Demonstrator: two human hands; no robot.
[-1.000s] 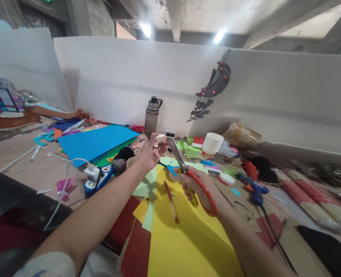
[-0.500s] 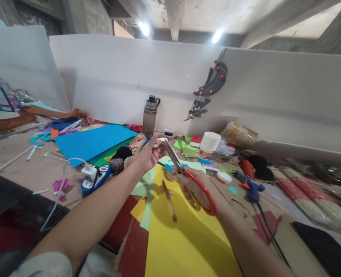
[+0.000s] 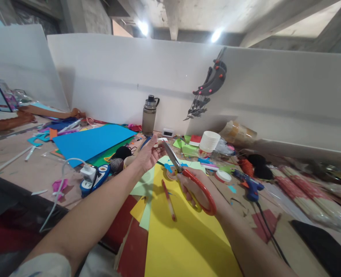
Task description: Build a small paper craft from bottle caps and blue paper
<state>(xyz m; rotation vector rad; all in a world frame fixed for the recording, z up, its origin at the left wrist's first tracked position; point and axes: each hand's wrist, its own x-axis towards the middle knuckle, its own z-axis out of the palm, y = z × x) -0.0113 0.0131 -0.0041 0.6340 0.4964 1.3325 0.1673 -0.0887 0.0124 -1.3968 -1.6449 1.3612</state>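
My left hand [image 3: 149, 154] is raised over the table and pinches a small white piece with a red mark [image 3: 160, 142] between thumb and fingers. My right hand [image 3: 198, 188] grips red-handled scissors [image 3: 188, 177], fingers through the loops. The scissor blades point up and left, their tip right at the white piece. Below both hands lies a large yellow sheet [image 3: 182, 234] with a red pencil [image 3: 168, 200] on it.
A blue sheet [image 3: 92, 140], a grey water bottle [image 3: 149, 115], a stack of white cups [image 3: 210, 142], a blue glue gun [image 3: 249, 184] and tape rolls [image 3: 224, 176] crowd the table. A charger with white cable [image 3: 86, 175] lies left. White panels wall the back.
Both hands and the scissors have kept almost the same pose. The scissor tip has closed in on the white piece, and the view has shifted slightly.
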